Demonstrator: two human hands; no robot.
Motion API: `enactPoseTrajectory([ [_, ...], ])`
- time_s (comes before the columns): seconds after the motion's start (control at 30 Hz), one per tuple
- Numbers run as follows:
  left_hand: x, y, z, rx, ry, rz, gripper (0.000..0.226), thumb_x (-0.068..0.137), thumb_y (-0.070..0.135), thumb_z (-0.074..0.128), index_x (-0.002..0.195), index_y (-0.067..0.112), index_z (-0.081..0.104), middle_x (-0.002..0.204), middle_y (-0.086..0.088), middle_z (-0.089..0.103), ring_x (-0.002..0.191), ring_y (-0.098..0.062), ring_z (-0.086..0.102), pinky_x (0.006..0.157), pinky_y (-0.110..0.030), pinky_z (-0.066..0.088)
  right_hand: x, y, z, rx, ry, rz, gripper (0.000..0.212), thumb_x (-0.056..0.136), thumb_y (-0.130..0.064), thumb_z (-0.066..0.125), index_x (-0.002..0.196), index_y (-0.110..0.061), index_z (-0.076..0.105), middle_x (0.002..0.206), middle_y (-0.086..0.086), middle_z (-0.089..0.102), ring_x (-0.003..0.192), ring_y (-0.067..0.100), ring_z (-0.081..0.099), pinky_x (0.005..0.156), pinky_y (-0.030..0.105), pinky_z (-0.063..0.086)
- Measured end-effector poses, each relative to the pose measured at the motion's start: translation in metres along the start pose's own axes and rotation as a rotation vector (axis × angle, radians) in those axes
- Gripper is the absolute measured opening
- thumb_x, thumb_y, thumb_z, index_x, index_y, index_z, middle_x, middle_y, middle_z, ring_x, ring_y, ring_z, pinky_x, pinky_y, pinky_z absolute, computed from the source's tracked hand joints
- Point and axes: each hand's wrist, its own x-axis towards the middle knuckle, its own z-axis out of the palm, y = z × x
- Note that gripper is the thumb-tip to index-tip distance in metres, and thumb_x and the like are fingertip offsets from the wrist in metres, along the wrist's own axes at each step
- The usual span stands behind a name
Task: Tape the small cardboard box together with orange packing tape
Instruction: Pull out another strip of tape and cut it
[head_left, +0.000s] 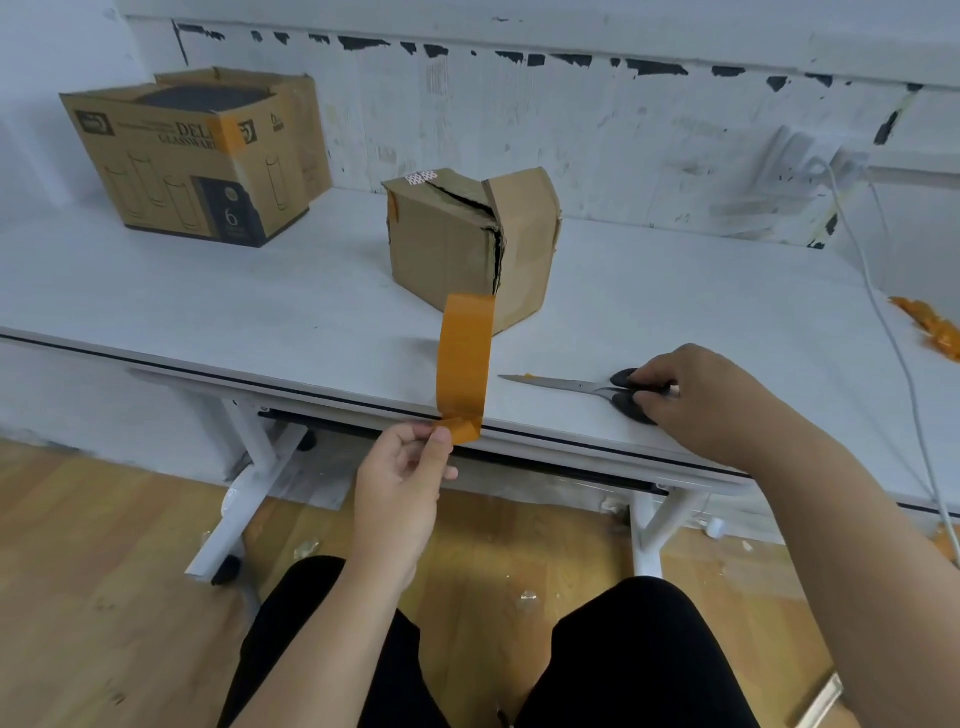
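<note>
Left hand (402, 470) pinching tape (464, 358) upright above fingertips, keeping adhesive free. Right hand (706, 400) fingers curled on scissors (587, 387) handles. Split box (470, 247) waits beyond.

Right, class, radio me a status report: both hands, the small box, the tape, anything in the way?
Left hand pinching orange tape strip. Right hand on scissors, flat on table. Small cardboard box split open, seam untaped. Nothing blocking it.

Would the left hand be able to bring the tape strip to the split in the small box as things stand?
Probably yes: the left hand pinches the tape strip, and only bare table lies before the small box.
</note>
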Motion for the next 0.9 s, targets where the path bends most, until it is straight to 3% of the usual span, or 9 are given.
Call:
enactPoseTrajectory([
  [0.1,-0.002,-0.001,-0.003,-0.013,-0.082,0.032,0.004,0.086,0.042,0.061,0.082,0.040,0.062,0.072,0.015,0.064,0.066,-0.002,0.059,0.058,-0.017,0.050,0.001,0.000,0.000,-0.007,-0.003,0.010,0.023,0.092,-0.021,0.056,0.111,-0.020,0.068,0.110,0.003,0.060,0.096,0.020,0.054,0.077,0.027,0.037],
  [0.27,-0.015,-0.018,-0.011,-0.028,-0.201,0.113,0.004,0.088,0.039,0.058,0.085,0.039,0.059,0.068,0.001,0.062,0.064,-0.011,0.058,0.059,-0.021,0.050,0.000,0.003,0.003,0.012,0.015,0.012,0.023,0.092,-0.022,0.056,0.112,-0.021,0.067,0.110,0.002,0.056,0.100,0.020,0.052,0.080,0.026,0.035],
  [0.43,-0.015,-0.018,-0.011,-0.223,-0.206,-0.115,0.015,0.084,0.036,0.055,0.079,0.030,0.068,0.087,0.001,0.069,0.071,-0.015,0.062,0.058,-0.023,0.048,-0.003,0.005,0.000,0.023,0.013,-0.017,0.021,0.092,-0.024,0.058,0.112,-0.023,0.065,0.107,-0.005,0.055,0.102,0.016,0.049,0.082,0.025,0.033],
  [0.57,-0.009,-0.006,-0.003,-0.315,-0.160,-0.253,0.028,0.079,0.054,0.059,0.068,0.030,0.069,0.082,-0.003,0.071,0.069,-0.015,0.065,0.058,-0.026,0.050,-0.013,0.003,-0.002,-0.017,0.028,-0.093,0.022,0.092,-0.029,0.058,0.113,-0.025,0.063,0.102,-0.011,0.058,0.107,0.015,0.047,0.083,0.027,0.034],
  [0.7,-0.004,-0.012,-0.001,-0.340,-0.107,-0.287,0.018,0.083,0.025,0.069,0.065,0.024,0.063,0.070,-0.002,0.067,0.065,-0.015,0.066,0.054,-0.025,0.052,-0.028,0.000,-0.010,0.036,-0.007,-0.122,0.015,0.092,-0.030,0.057,0.105,-0.030,0.063,0.089,-0.023,0.057,0.100,0.009,0.051,0.077,0.026,0.037],
  [0.8,-0.003,-0.022,-0.001,-0.332,-0.050,-0.301,0.016,0.088,0.008,0.063,0.081,0.018,0.053,0.071,-0.005,0.069,0.066,-0.018,0.068,0.054,-0.025,0.052,-0.040,-0.001,-0.017,0.101,-0.091,-0.111,0.006,0.089,-0.037,0.055,0.090,-0.036,0.061,0.083,-0.018,0.063,0.086,0.000,0.057,0.071,0.022,0.043],
  [0.9,-0.004,-0.031,-0.004,-0.343,-0.053,-0.281,0.014,0.087,0.003,0.062,0.091,0.014,0.055,0.073,-0.004,0.070,0.067,-0.018,0.067,0.055,-0.025,0.052,-0.053,0.000,-0.019,0.169,-0.207,-0.071,0.009,0.085,-0.042,0.054,0.086,-0.038,0.062,0.081,-0.023,0.064,0.078,-0.007,0.058,0.066,0.019,0.042],
])
